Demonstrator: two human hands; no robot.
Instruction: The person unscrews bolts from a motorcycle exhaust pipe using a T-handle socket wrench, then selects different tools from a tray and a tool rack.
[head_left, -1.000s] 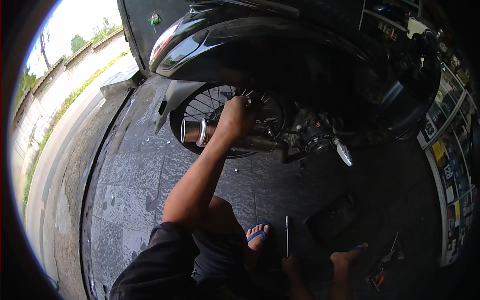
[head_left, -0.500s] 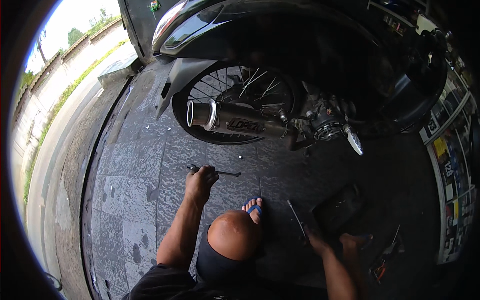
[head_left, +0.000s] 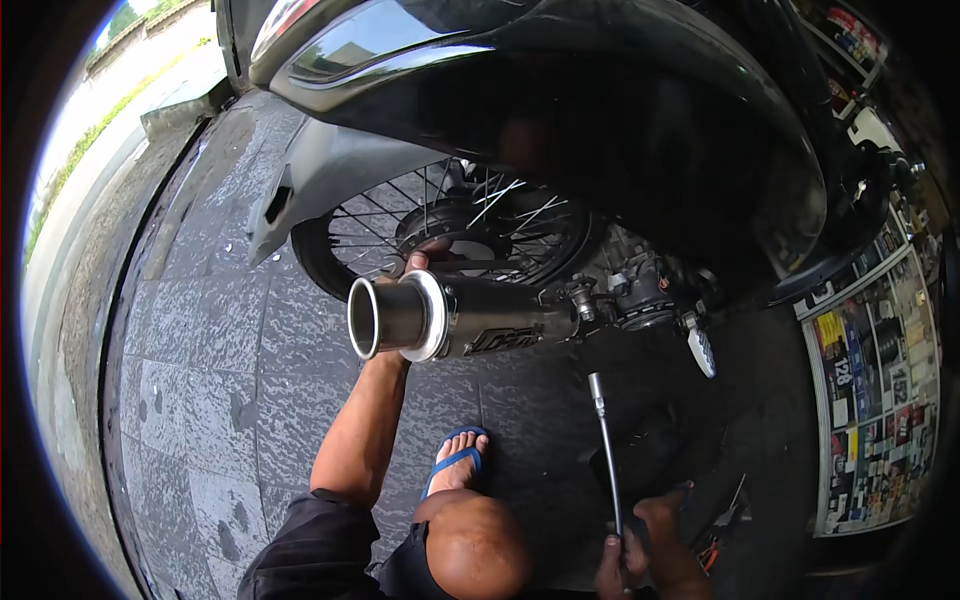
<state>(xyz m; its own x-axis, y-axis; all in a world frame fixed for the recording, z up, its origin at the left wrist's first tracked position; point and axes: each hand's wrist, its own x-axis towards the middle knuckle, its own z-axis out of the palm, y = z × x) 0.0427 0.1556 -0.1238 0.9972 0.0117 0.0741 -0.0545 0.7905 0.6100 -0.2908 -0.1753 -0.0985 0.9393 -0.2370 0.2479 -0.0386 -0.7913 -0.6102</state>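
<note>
My left arm reaches under the silver muffler [head_left: 500, 312] of a black motorcycle [head_left: 650, 130]. My left hand [head_left: 416, 263] shows only partly above the muffler, beside the spoked rear wheel [head_left: 310, 262]. Its fingers are closed around a slim dark wrench [head_left: 470, 266] that lies along the muffler's upper side; the palm is hidden. At the lower right, my right hand [head_left: 612, 568] grips the lower end of a long metal socket wrench [head_left: 609, 450]. The socket end points up toward the engine [head_left: 645, 295], apart from the bike.
A silver footpeg [head_left: 700, 347] juts from the engine. In deep shade near my right hand lie a dark tray [head_left: 650, 440] and orange-handled pliers [head_left: 710, 556]. A glass display case [head_left: 875, 390] full of packages stands at right. My foot in a blue flip-flop [head_left: 457, 460] is on the tiles.
My left hand has moved from open floor up behind the muffler with its wrench. The socket wrench has come nearer and stands more upright. The whole view has shifted closer to the motorcycle.
</note>
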